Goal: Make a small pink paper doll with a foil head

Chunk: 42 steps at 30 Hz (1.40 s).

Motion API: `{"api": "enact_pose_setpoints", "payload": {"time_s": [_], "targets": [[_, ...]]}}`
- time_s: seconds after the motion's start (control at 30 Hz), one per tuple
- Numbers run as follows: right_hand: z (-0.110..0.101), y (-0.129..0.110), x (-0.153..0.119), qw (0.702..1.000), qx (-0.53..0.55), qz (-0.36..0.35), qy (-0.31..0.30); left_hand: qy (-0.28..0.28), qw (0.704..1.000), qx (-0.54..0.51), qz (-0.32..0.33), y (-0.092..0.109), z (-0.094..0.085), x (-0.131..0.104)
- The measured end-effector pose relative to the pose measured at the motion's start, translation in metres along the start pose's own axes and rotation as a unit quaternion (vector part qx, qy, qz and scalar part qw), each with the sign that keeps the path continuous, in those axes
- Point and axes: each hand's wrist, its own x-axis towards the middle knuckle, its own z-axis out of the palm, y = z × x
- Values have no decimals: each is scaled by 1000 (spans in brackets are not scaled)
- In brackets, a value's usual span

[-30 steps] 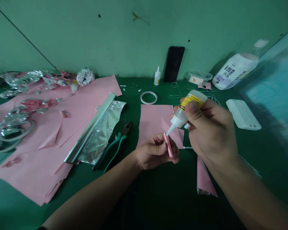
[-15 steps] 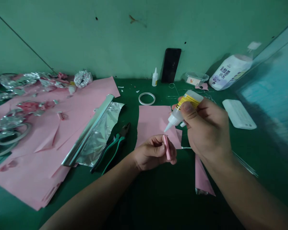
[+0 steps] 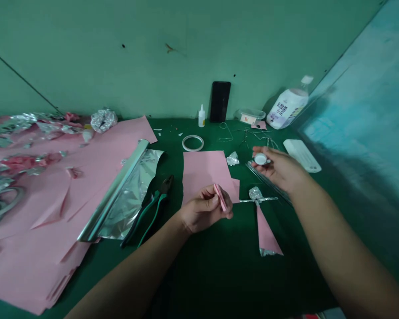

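Observation:
My left hand pinches a small folded strip of pink paper between thumb and fingers. To the right, my right hand has its fingers around the glue bottle, seen end-on, so its nozzle is hidden. A square pink sheet lies on the green table just behind my left hand. Below my right hand rests a small figure with a foil head and a pink paper cone. Thin wires lie under my right hand. A crumpled foil piece is beside the sheet.
Green-handled pliers, a foil roll and large pink sheets lie to the left. Along the back are a tape ring, small bottle, phone, plastic tub and drink bottle. A white case lies right.
My right hand has moved away to the right from the pink strip, tipping the glue bottle end-on. The view has shifted, and the foil-headed figure now shows. My left hand still holds the strip.

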Motion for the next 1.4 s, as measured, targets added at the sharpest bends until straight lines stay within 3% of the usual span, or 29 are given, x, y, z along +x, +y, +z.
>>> {"api": "enact_pose_setpoints", "payload": {"time_s": [0.2,0.3,0.4,0.5,0.6,0.8,1.07,1.13,1.2,1.23,1.27,1.33,1.4], "targets": [[-10,19,-21,996,47,6,-76,11,1000,-12,14,-2,2,0],[-6,25,-30,999,2,-19,-50,9,1000,-22,19,-2,3,0],[-2,31,-32,989,-128,-68,-8,5,999,-25,20,-2,3,-1],[0,35,-28,929,-331,-165,19,9,1000,-25,17,-2,3,-1],[-2,38,-22,874,-427,-232,18,9,1000,-24,13,-2,3,-1],[-2,35,-22,865,-478,-152,-21,11,1000,-20,7,-2,4,-1],[-8,34,-19,853,-502,-145,2,1,1000,-29,8,-2,6,0],[-14,25,-31,841,-501,-199,54,0,999,-30,11,-1,7,0],[-15,15,-49,825,-454,-311,132,-2,999,-33,12,-1,7,-1],[-12,11,-60,828,-404,-366,128,-3,999,-36,10,-1,6,-1],[-6,8,-70,840,-333,-417,95,-2,999,-40,8,-2,6,-1],[11,8,-87,862,-184,-471,-49,3,999,-44,6,-3,6,-1],[31,16,-98,885,-139,-418,-155,7,999,-37,3,-5,6,-2]]}}
